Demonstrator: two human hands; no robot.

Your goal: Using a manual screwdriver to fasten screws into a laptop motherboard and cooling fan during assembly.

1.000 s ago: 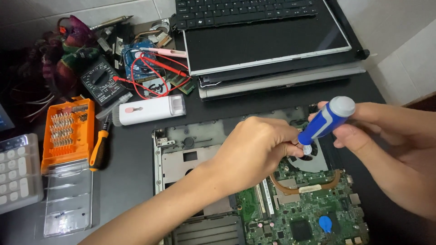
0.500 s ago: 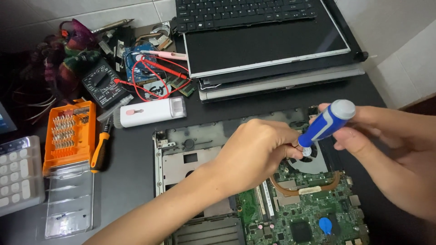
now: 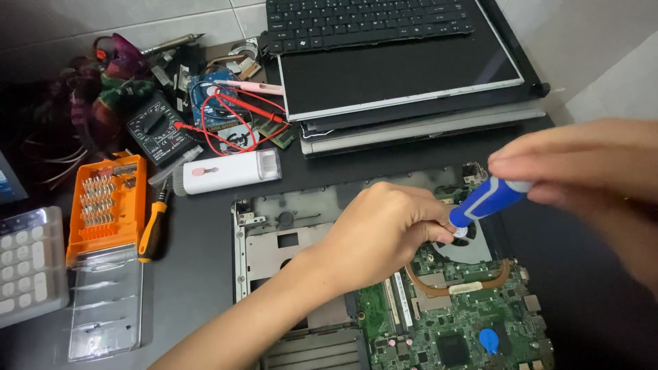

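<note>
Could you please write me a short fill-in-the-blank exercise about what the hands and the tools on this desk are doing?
1. The right hand holds a screwdriver with a ____ and white handle.
2. The left hand steadies its tip over the round cooling ____ on the green circuit board.
3. The bit set at the left sits in an ____ case.

Missing words: blue; fan; orange

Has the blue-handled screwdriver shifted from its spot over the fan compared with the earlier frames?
No. The blue-handled screwdriver keeps its tip over the cooling fan, tilted as before.
</note>
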